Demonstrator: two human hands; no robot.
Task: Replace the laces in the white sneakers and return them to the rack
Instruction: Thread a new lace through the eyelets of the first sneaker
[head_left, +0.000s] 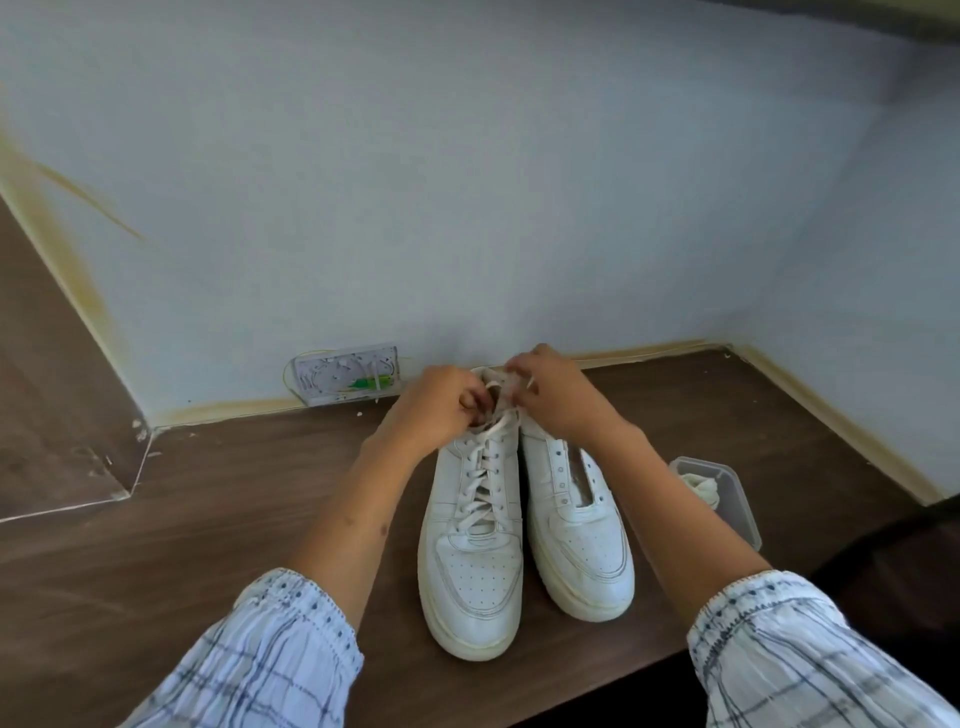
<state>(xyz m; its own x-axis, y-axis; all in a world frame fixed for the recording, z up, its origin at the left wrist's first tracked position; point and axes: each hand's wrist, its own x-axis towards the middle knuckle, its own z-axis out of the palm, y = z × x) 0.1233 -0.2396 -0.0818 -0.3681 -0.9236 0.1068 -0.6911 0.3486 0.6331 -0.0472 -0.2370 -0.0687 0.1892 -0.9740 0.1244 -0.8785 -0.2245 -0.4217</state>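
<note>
Two white sneakers stand side by side on the brown wooden surface, toes toward me. The left sneaker (475, 551) has a white lace (485, 467) threaded up its eyelets. The right sneaker (576, 535) shows bare eyelets and no lace. My left hand (441, 402) and my right hand (553, 395) meet above the top of the left sneaker, and each pinches an end of the lace there. My fingers hide the upper eyelets and the sneaker's collar.
A clear plastic container (737, 499) with a bundled white lace (704, 488) inside sits right of the sneakers. A white wall box (345, 379) with green wiring sits low on the pale wall behind. The surface's front edge runs close to my sleeves.
</note>
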